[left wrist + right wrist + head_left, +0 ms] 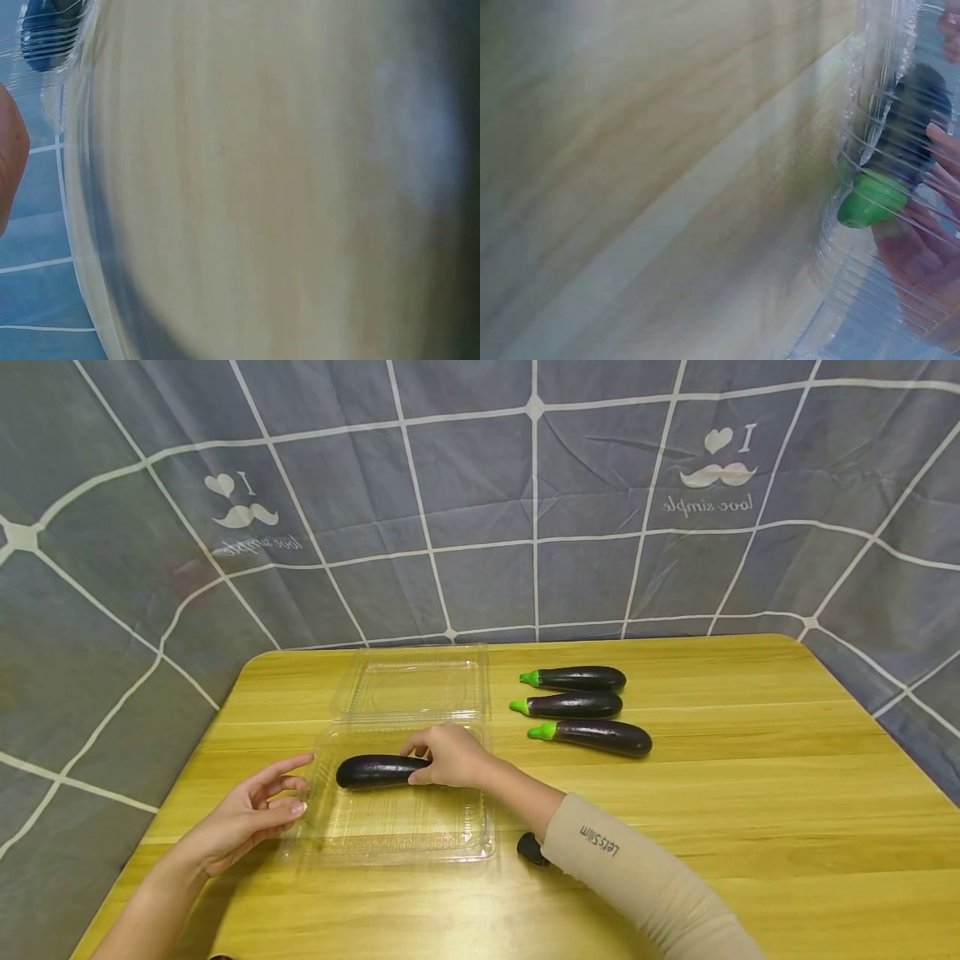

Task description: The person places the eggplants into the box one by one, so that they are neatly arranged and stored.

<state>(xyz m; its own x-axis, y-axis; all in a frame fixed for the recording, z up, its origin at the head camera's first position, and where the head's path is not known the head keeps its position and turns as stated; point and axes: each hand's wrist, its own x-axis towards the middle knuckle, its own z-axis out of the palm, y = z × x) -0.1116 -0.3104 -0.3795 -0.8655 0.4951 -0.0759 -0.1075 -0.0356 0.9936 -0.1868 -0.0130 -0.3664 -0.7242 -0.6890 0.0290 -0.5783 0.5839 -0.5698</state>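
Note:
A dark purple eggplant (375, 772) lies crosswise in the base of a clear plastic clamshell box (408, 845), its rounded end to the left. My right hand (453, 756) holds it near the stem end, thumb on the near side and fingers on the far side. In the right wrist view its green stem cap (874, 199) shows through the ridged clear wall. My left hand (243, 822) is at the box's left edge with loosely bent fingers and nothing held; whether a fingertip touches the rim, I cannot tell.
Behind the base lies the box's hinged lid (420, 685), folded back flat. Three more eggplants (576, 704) lie side by side to the right, green stems leftward. A black object (531, 850) is partly hidden by my right sleeve. A grey-blue curtain (480, 510) surrounds the wooden table (750, 777).

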